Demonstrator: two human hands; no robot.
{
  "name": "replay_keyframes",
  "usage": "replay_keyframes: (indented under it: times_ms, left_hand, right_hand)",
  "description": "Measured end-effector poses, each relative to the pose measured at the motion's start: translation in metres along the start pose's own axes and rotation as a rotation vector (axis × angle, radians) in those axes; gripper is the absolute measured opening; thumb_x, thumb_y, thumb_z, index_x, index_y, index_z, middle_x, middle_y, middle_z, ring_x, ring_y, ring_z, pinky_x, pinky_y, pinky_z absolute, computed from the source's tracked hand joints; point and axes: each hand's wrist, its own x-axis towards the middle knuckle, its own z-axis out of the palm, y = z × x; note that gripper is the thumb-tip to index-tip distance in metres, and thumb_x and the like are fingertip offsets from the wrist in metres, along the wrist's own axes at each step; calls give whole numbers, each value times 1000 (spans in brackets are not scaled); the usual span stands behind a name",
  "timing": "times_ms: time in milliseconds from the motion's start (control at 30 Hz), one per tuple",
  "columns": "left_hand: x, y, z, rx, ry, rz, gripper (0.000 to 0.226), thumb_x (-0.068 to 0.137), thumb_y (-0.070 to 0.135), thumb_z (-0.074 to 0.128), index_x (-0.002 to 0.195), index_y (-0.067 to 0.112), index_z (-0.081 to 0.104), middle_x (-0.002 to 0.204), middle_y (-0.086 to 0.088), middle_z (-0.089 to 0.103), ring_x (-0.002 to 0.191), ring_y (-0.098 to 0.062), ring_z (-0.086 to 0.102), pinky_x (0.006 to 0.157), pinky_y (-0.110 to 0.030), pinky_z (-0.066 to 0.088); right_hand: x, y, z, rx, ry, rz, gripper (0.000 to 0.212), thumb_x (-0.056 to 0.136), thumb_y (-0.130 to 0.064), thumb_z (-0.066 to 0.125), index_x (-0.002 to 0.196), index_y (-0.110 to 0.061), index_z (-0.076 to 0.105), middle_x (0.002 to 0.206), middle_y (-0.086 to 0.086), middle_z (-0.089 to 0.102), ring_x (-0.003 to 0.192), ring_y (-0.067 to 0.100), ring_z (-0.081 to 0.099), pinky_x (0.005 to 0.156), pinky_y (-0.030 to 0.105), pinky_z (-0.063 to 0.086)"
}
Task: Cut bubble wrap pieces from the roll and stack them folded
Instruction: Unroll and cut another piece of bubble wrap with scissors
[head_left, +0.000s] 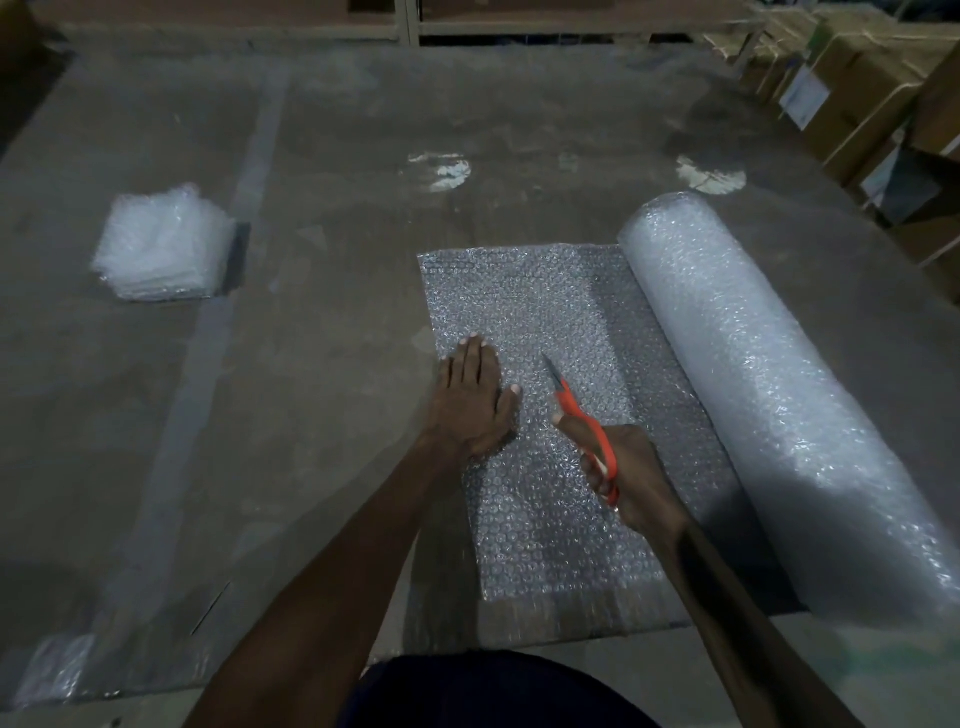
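Note:
A thick bubble wrap roll (769, 395) lies on the floor at the right, running from far to near. An unrolled sheet (530, 301) spreads out from it to the left. My left hand (475, 397) presses flat on the sheet near its left edge, fingers straight. My right hand (631, 475) grips orange-handled scissors (582, 421), their blades closed and pointing away over the sheet. A stack of folded bubble wrap pieces (161, 247) sits on the floor at the far left.
Cardboard boxes (857, 88) stand along the back right. A metal shelf frame (408, 21) rises at the back. A pale painted line (249, 171) runs down the concrete floor between the stack and the sheet.

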Motion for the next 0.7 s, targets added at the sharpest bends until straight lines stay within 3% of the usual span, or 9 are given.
replay_keyframes:
  times_ms: [233,433,700]
  left_hand:
    - [36,-12,-19,15,-28,10,73,106,48,17,157,-1,-4,165,-20,-10,153,-32,-11,121,-45,-10]
    - [62,-34,-21,1,-14,0,83,96,54,8,157,-2,7,165,-23,2,153,-36,0,124,-49,1]
    - [62,-39,-17,-17,-7,19,82,97,55,7,157,-1,3,166,-20,-2,154,-32,-5,124,-46,-4]
  right_hand:
    - [6,-9,2,-20,-16,11,39,74,-39,88,63,-9,66,54,11,52,39,16,38,39,22,29]
    - [2,-12,-1,-40,-26,21,40,76,-36,88,64,-9,61,52,8,51,38,15,38,40,20,30]
    - [10,-24,10,-36,0,34,41,76,-41,87,61,-11,63,50,7,52,38,15,39,43,22,28]
